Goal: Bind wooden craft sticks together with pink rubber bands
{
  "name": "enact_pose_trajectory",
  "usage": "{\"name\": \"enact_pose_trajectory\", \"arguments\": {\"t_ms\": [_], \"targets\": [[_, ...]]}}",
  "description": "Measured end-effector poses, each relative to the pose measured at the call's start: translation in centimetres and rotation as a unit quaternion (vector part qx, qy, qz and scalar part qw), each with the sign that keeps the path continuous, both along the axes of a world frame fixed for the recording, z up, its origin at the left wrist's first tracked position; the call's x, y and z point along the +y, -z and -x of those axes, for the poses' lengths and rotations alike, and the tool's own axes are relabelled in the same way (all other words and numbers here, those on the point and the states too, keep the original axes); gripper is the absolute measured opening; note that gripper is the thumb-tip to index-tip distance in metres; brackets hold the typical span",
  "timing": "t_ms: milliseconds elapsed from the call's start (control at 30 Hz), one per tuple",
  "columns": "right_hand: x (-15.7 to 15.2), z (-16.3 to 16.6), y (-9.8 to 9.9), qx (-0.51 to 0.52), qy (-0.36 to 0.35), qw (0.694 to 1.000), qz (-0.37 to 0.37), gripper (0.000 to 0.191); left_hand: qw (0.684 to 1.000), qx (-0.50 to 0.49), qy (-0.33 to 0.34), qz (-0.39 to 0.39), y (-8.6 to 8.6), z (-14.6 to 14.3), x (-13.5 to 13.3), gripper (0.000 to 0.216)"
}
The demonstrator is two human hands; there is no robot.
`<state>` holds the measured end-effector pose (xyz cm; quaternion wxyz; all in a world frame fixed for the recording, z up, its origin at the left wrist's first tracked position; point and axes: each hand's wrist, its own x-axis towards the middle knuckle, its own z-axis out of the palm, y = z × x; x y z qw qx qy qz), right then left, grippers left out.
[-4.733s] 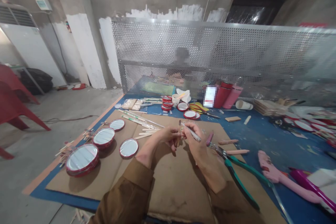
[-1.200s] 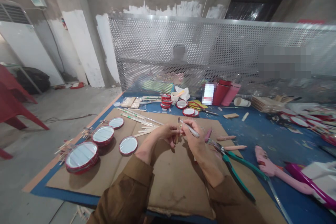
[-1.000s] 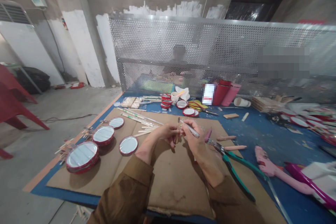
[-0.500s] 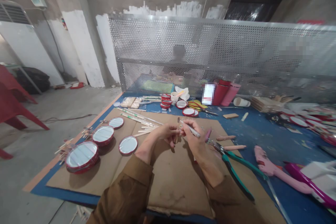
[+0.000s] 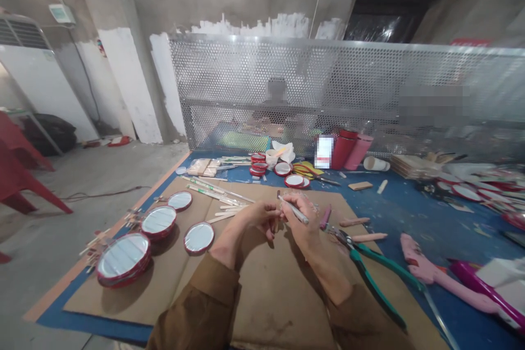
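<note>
My right hand [image 5: 303,221] is closed around a slim white pen-like tool [image 5: 296,212], which slants across the fingers with a dark piece at its far end. My left hand [image 5: 262,216] is pinched together, its fingertips meeting those of the right. Whatever lies between the left fingertips is too small and hidden to make out. Both hands are held over a brown cardboard sheet [image 5: 270,295]. Thin wooden sticks [image 5: 223,213] lie just beyond the left hand, and a round red-rimmed disc [image 5: 199,237] lies left of it. Pliers with green handles [image 5: 371,270] rest right of my right hand.
Stacks of red-rimmed discs [image 5: 123,257] stand at the left. A pink glue gun [image 5: 447,279] lies at the right. Along the back are a lit phone [image 5: 324,152], a red bottle [image 5: 343,150], a paper cup [image 5: 376,164] and a perforated metal screen [image 5: 229,76].
The camera view has tilted and shifted slightly, so the scene sits lower. Both hands keep nearly the same pose, and the white tool stays in my right hand.
</note>
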<state>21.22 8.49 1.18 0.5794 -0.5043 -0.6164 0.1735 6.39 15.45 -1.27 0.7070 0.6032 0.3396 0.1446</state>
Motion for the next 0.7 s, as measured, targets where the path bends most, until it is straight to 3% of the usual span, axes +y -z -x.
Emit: {"name": "enact_pose_trajectory", "arguments": {"t_ms": [567,700], "targets": [[-0.3,0.1,-0.5,-0.027,-0.002,1.0,-0.009,0.018,1.0,0.003,0.008,-0.007,-0.7,-0.1,-0.3,0.045],[0.0,0.0,0.1,0.009,-0.001,1.0,0.004,0.019,1.0,0.006,0.007,-0.018,-1.2,0.1,-0.6,0.039]]}}
